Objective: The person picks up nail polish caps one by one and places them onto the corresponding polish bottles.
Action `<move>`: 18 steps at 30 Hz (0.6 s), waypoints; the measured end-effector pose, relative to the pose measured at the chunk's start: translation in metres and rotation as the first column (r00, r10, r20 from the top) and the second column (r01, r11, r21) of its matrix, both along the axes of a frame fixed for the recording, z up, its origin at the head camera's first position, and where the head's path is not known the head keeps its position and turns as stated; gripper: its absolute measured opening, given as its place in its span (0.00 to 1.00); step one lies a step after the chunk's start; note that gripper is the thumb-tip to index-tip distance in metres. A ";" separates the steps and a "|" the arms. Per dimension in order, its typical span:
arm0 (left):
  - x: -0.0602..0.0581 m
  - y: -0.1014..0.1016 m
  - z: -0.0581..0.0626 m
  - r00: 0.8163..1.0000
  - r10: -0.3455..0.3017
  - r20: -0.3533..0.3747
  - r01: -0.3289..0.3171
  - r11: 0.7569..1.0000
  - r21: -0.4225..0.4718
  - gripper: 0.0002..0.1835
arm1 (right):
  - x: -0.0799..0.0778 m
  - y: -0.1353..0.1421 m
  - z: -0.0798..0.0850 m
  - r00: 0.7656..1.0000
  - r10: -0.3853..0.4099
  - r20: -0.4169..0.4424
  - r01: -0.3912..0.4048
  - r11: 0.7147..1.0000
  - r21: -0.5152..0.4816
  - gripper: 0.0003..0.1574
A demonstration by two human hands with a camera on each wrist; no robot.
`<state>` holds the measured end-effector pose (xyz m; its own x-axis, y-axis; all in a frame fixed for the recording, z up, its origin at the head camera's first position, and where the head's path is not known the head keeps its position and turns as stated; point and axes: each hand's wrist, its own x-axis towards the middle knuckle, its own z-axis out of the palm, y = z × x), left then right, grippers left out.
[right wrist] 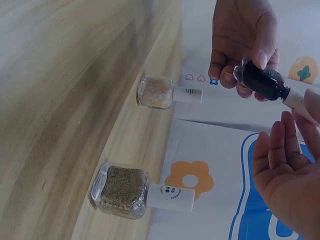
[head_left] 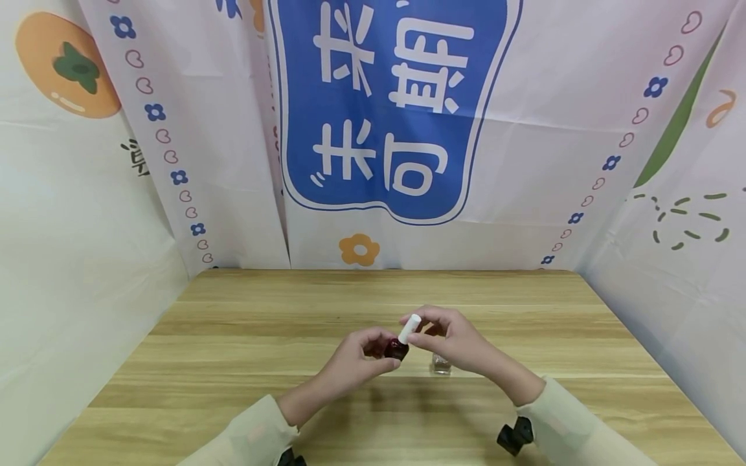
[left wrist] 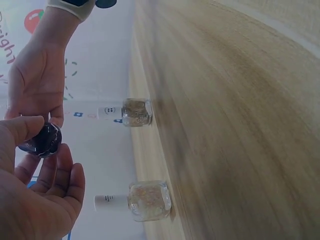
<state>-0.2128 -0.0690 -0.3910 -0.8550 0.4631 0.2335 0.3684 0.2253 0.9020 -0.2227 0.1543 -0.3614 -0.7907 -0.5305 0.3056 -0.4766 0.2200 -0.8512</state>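
Note:
A dark red nail polish bottle [head_left: 396,350] hangs tilted above the table, held between the thumb and fingers of my left hand [head_left: 362,356]. My right hand [head_left: 451,336] pinches its white cap [head_left: 410,329] from the other side. In the right wrist view a bit of dark neck shows between the cap [right wrist: 296,101] and the bottle [right wrist: 261,80]; whether the cap is still screwed on, I cannot tell. Below the hands stand a gold glitter nail polish bottle [right wrist: 122,192] and a paler glitter one [right wrist: 156,93], both upright with white caps.
The wooden table [head_left: 233,362] carries the two standing bottles; in the head view one glass bottle [head_left: 441,365] shows, partly behind my right hand. Printed white cloth [head_left: 233,194] hangs along the table's back and sides.

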 end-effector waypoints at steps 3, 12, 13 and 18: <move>0.001 0.001 0.001 1.000 0.005 -0.006 -0.005 1.000 -0.001 0.12 | 0.000 -0.001 0.000 1.000 0.013 0.012 -0.012 1.000 -0.022 0.14; 0.002 0.001 0.000 0.999 0.028 0.022 -0.029 0.999 0.031 0.13 | 0.003 -0.006 -0.001 0.996 -0.077 0.041 0.078 0.996 -0.031 0.10; 0.002 0.001 0.000 0.999 0.027 0.023 -0.028 0.999 0.037 0.13 | 0.003 -0.007 -0.001 0.995 -0.092 0.047 0.093 0.995 -0.034 0.09; 0.002 0.001 0.000 0.999 0.028 0.020 -0.029 0.998 0.062 0.14 | 0.004 -0.011 -0.004 0.986 -0.156 0.058 0.160 0.986 -0.057 0.09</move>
